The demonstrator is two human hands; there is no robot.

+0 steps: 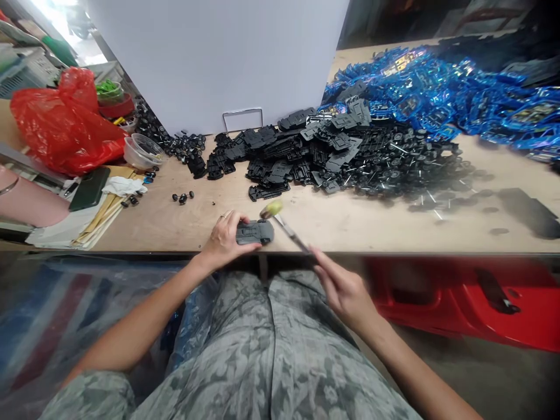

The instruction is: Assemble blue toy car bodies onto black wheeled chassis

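Near the table's front edge, my left hand (226, 236) grips a toy car (254, 233) that lies with its dark grey underside up and black wheels showing. Fingers and thumb close round the car's left end. My right hand (343, 287) is wrapped round the handle of a small hammer (292, 233). Slightly blurred, the hammer's yellowish head is just above and beside the right end of the car; I cannot tell whether it touches.
Black chassis plates (280, 151) lie heaped behind my hands, with wheel axles (398, 163) to their right. Blue car bodies (420, 93) fill the back right. A red plastic bag (65, 125), a clear tub (142, 150) and a phone (90, 189) are at left. A red stool (468, 297) stands below.
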